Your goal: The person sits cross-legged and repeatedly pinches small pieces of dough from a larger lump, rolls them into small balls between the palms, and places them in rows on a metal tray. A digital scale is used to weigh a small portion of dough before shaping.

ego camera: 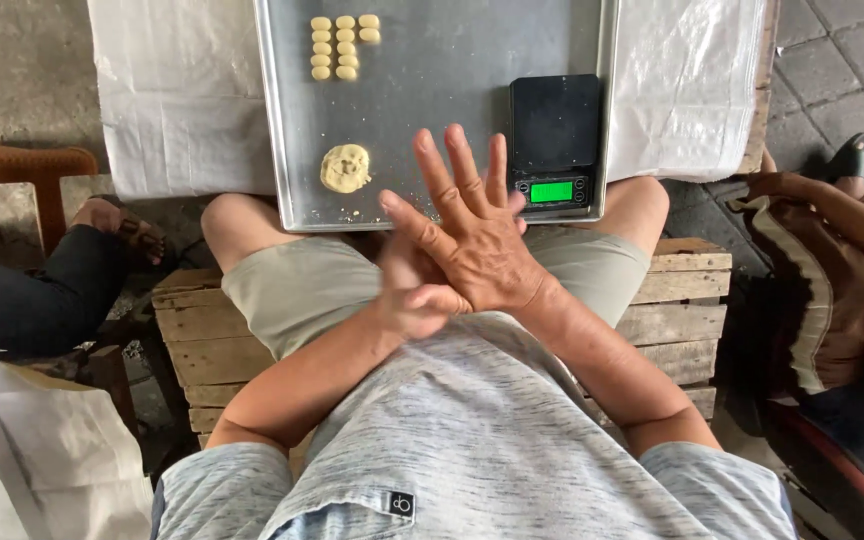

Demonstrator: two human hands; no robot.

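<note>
My right hand [477, 245] lies flat with its fingers spread, palm pressed down across my left hand [410, 300]. The left hand sits beneath it above my lap, mostly covered and a little blurred. Anything between the two palms is hidden. Just beyond the fingertips is a metal baking tray [442, 130]. On it, a flattened lump of pale dough [345, 167] lies near the front left. Several small shaped dough pieces [340, 45] are lined up in rows at the far left. A black digital scale [554, 140] with a lit green display sits on the tray's right side.
The tray rests on a table covered with white plastic sheeting [182, 100]. I sit on a wooden crate [677, 290]. Another person's leg and sandalled foot [117, 225] are at the left, beside a wooden chair [22, 165]. A second person's arm [852, 215] is at the right.
</note>
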